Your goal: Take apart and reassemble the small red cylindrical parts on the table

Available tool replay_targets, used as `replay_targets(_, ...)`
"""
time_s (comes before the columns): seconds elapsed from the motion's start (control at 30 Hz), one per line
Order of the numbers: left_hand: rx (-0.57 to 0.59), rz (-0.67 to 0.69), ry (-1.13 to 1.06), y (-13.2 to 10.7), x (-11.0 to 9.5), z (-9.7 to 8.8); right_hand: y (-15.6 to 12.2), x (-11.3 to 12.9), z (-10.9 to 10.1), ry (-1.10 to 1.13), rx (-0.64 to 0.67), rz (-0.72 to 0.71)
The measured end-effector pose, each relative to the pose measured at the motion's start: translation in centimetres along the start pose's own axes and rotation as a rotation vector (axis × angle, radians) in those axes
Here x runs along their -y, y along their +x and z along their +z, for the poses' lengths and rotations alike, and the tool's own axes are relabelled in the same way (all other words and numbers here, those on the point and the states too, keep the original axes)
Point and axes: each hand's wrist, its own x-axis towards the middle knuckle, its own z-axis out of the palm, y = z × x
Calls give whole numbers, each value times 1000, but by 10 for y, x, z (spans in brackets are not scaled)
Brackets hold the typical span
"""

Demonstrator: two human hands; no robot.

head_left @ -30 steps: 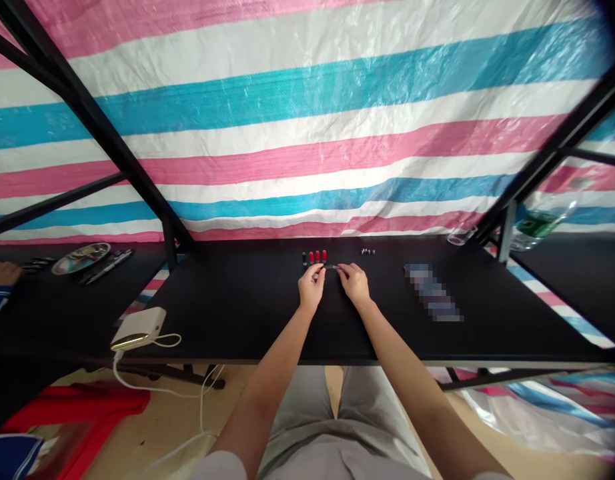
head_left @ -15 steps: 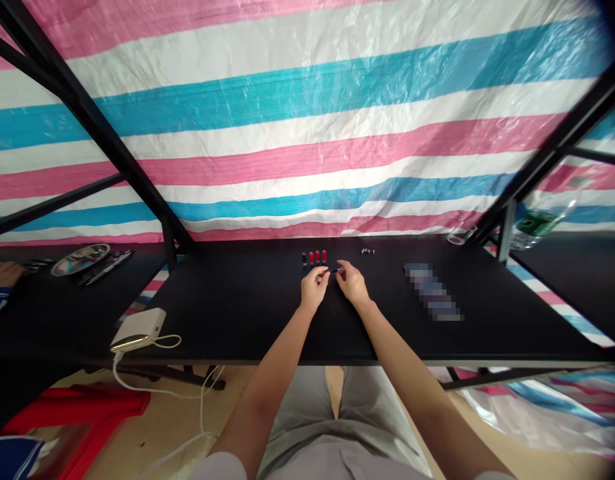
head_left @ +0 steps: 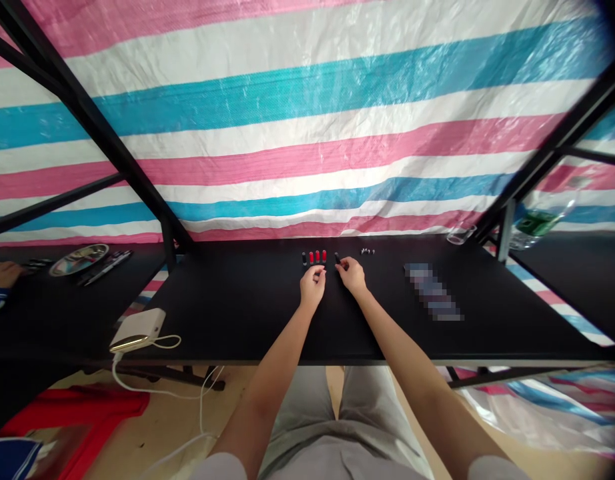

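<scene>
Over the black table, my right hand (head_left: 353, 275) pinches a small black cylinder (head_left: 337, 256), whose far end sticks out past the fingertips. My left hand (head_left: 313, 285) is closed in a pinch a little to the left; whatever lies between its fingers is too small to make out. Just beyond it, several small cylinders stand in a row: a black cylinder (head_left: 304, 258) on the left and red cylinders (head_left: 317, 256) to its right. Small silvery pieces (head_left: 367, 251) lie together past my right hand.
A blurred-out flat item (head_left: 434, 292) lies on the right. At the table's left front are a white box (head_left: 141, 327) and cable. Back right stands a clear cup (head_left: 461, 234). On the left table are pens (head_left: 107, 267), a dish (head_left: 80, 260) and another person's hand (head_left: 5, 274).
My hands have moved apart slightly. The right hand has turned the black cylinder so that it points away from me, near the row; the left has drawn back a little.
</scene>
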Motion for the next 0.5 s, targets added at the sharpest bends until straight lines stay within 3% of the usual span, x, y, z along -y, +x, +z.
replay_targets(0.2,0,-1,12,0,1,0,14,4,10,-62,54,65)
replay_targets(0.5,-5,-40,12,1,2,-1,14,2,14,-193,-1,-8)
